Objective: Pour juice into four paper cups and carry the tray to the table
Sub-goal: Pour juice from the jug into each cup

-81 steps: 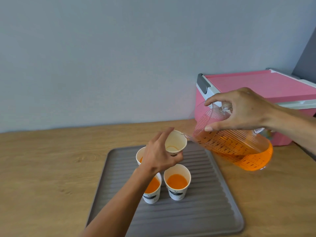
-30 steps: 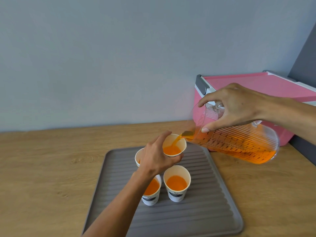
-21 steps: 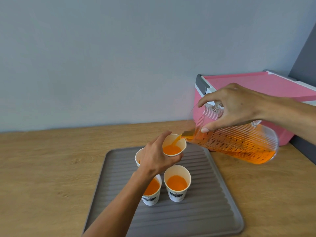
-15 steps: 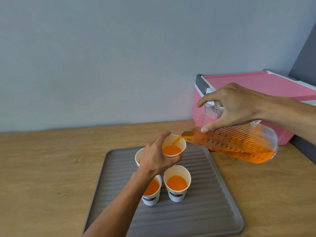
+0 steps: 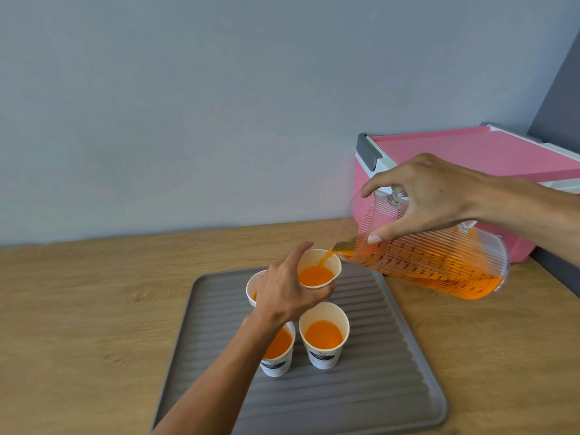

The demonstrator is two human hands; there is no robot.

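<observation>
A clear ribbed measuring jug (image 5: 433, 262), printed with dark graduation marks and about a third full of orange juice, is held tilted at centre right of the frame by the right hand (image 5: 430, 196), closed around its upper rim. A thin orange stream runs from the spout into a white paper cup (image 5: 318, 268), which is gripped at its side by the left hand (image 5: 287, 291) and held just above the tray (image 5: 376, 387). The tray is grey, rectangular with rounded corners, and ridged in parallel lines; it lies on a wood-grain counter (image 5: 78, 324). Three further paper cups containing juice stand on it: one at lower centre (image 5: 324, 335), one partly hidden under the forearm (image 5: 279, 353), one behind the left hand (image 5: 253, 288). A pink lidded box (image 5: 470, 152) stands at upper right. Compared with half a second earlier, the jug's tilt and both grips are unchanged; pouring continues.
</observation>
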